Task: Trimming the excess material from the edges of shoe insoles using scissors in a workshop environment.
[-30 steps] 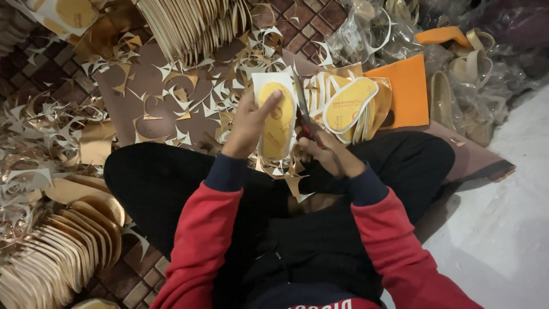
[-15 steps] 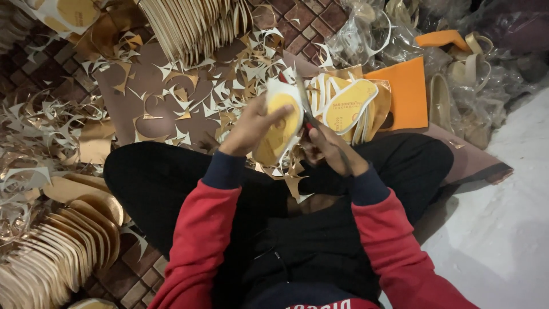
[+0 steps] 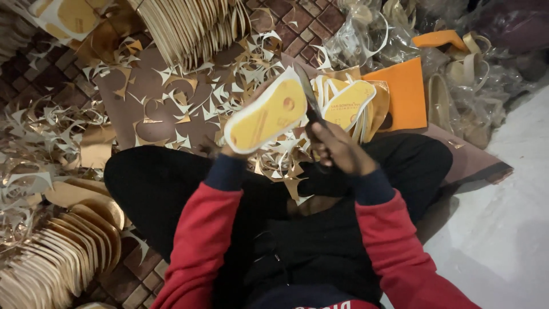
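A yellow insole (image 3: 267, 116) with a white trimmed edge is held up, tilted, over the person's lap, its toe end pointing up and to the right. The left hand (image 3: 231, 150) grips it from beneath at the heel end; most of that hand is hidden behind the insole, so only a closed hold at the lower edge can be made out. Just right of it, the right hand (image 3: 337, 147) is closed around scissors (image 3: 309, 97), whose dark blades rise from the fist and meet the insole's toe edge. Beyond the right hand lies a small stack of cut insoles (image 3: 349, 106), resting against an orange sheet (image 3: 407, 91). Past both hands, pale offcuts (image 3: 217, 86) lie scattered over a brown mat (image 3: 120, 97) and spill toward the lap. Farther out from the left hand, fanned rows of tan soles (image 3: 63, 252) sit at the lower left, and another row (image 3: 189, 26) lies at the top. Clear plastic bags (image 3: 366, 34) crowd the upper right.
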